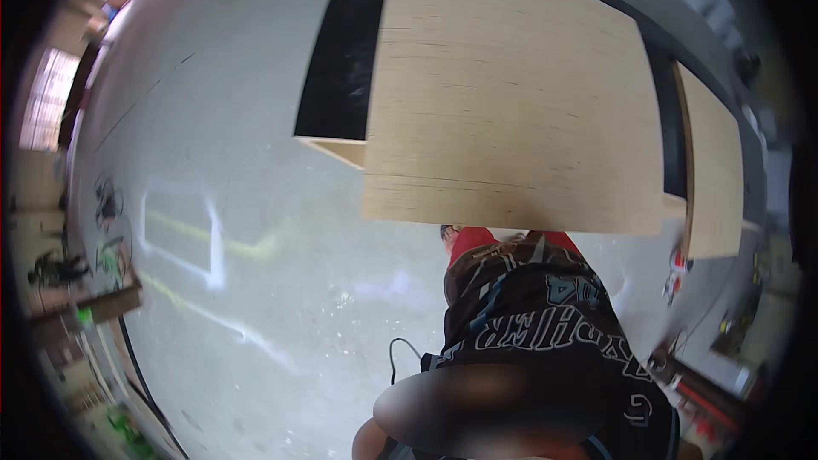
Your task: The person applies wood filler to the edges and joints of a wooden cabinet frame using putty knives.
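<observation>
Neither my left hand nor my right hand shows; only a bare shoulder is visible at the lower edge. Right in front of my body is a large pale plywood panel (511, 102), its near edge just beyond my red shorts (473, 240). It lies over a long black surface (341, 68), which sticks out past it on the left. A pale wooden piece (341, 150) shows under the black surface's near left corner. To the right, a second, narrower plywood panel (716, 166) sits along the same black surface.
A grey concrete floor (256, 307) with white and yellow paint marks spreads to the left. Tools and a wooden bench (94, 307) stand at the far left. Small red and white items (676, 273) lie at the right. A black cable (394, 358) loops beside my jersey.
</observation>
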`<control>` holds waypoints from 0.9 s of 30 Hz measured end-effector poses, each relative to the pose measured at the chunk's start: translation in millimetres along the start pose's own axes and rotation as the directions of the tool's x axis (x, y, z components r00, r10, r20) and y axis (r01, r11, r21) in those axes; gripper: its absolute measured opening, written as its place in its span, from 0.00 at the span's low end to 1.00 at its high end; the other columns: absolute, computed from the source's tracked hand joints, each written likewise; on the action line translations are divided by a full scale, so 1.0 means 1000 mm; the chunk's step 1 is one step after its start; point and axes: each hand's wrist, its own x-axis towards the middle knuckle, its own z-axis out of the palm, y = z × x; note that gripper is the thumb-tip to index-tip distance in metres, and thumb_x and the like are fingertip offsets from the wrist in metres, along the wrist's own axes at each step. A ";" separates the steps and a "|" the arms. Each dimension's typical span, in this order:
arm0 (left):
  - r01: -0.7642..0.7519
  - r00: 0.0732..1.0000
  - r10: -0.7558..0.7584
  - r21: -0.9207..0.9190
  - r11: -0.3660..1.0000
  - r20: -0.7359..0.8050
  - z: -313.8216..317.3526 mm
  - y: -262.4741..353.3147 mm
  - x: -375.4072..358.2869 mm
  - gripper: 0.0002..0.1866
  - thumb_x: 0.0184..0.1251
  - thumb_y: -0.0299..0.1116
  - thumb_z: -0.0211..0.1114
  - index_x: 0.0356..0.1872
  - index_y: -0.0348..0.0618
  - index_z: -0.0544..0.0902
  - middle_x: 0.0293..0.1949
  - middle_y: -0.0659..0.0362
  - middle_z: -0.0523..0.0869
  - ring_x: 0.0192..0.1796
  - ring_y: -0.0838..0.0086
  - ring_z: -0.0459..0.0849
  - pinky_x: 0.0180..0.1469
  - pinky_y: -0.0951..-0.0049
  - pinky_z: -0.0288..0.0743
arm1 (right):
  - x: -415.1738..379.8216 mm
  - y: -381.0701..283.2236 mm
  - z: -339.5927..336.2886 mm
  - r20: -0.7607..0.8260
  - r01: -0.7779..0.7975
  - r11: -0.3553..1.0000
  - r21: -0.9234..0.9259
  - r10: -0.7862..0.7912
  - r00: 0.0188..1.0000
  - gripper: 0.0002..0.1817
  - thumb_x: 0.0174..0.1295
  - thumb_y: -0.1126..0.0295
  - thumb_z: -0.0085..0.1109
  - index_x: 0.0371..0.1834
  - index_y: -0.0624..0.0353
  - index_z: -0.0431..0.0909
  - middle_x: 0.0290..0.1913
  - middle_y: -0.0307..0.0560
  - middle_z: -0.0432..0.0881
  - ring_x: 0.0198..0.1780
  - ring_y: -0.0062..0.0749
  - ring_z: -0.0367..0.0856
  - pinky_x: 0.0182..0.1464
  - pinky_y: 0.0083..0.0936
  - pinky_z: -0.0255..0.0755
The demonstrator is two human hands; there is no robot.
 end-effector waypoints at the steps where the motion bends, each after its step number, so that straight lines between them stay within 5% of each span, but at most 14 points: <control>1: -0.028 0.999 0.028 -0.026 0.999 -0.027 0.008 -0.007 -0.004 0.19 0.62 0.45 0.62 0.47 0.44 0.76 0.31 0.62 0.81 0.34 0.80 0.78 0.36 0.81 0.70 | 0.013 -0.009 0.002 0.043 0.005 1.000 -0.009 -0.005 0.999 0.14 0.54 0.74 0.54 0.45 0.62 0.74 0.31 0.40 0.79 0.28 0.22 0.76 0.26 0.21 0.71; 11: -0.099 0.948 0.055 -0.126 0.987 -0.313 0.055 -0.075 -0.109 0.18 0.61 0.45 0.63 0.46 0.44 0.77 0.30 0.63 0.81 0.33 0.82 0.78 0.35 0.82 0.70 | 0.021 -0.023 0.051 0.341 -0.126 0.992 0.034 0.107 0.934 0.15 0.53 0.75 0.54 0.46 0.62 0.74 0.31 0.39 0.78 0.27 0.21 0.76 0.25 0.20 0.71; 18: -0.033 0.915 0.007 -0.057 0.998 -0.404 0.069 -0.086 -0.172 0.17 0.60 0.44 0.64 0.44 0.44 0.77 0.30 0.64 0.81 0.33 0.83 0.78 0.35 0.83 0.69 | -0.041 -0.016 0.048 0.380 -0.249 0.959 0.135 0.182 0.907 0.15 0.53 0.76 0.54 0.46 0.62 0.74 0.30 0.39 0.78 0.26 0.21 0.76 0.25 0.19 0.71; 25: 0.038 0.963 0.019 0.208 0.977 -0.267 0.062 -0.003 -0.110 0.17 0.60 0.44 0.65 0.43 0.44 0.78 0.30 0.65 0.81 0.33 0.84 0.77 0.35 0.84 0.69 | -0.124 -0.026 -0.030 0.150 -0.209 0.921 0.328 0.168 0.974 0.16 0.53 0.77 0.54 0.47 0.62 0.74 0.30 0.38 0.78 0.26 0.20 0.76 0.24 0.19 0.71; 26: -0.186 0.982 0.187 0.041 0.982 -0.011 0.087 0.035 -0.105 0.09 0.64 0.39 0.61 0.37 0.47 0.77 0.25 0.67 0.77 0.28 0.86 0.75 0.30 0.85 0.65 | -0.167 -0.018 -0.042 0.097 -0.236 0.903 0.360 0.215 0.972 0.16 0.53 0.77 0.54 0.47 0.63 0.74 0.30 0.38 0.78 0.26 0.20 0.76 0.24 0.19 0.71; 27: -0.106 0.994 0.108 0.064 0.992 -0.028 0.111 0.078 -0.115 0.06 0.65 0.35 0.59 0.36 0.46 0.76 0.26 0.65 0.78 0.29 0.81 0.78 0.32 0.81 0.70 | -0.169 -0.130 0.000 0.019 -0.365 0.788 0.495 0.410 0.912 0.09 0.51 0.71 0.54 0.37 0.58 0.75 0.21 0.32 0.71 0.20 0.16 0.67 0.24 0.18 0.64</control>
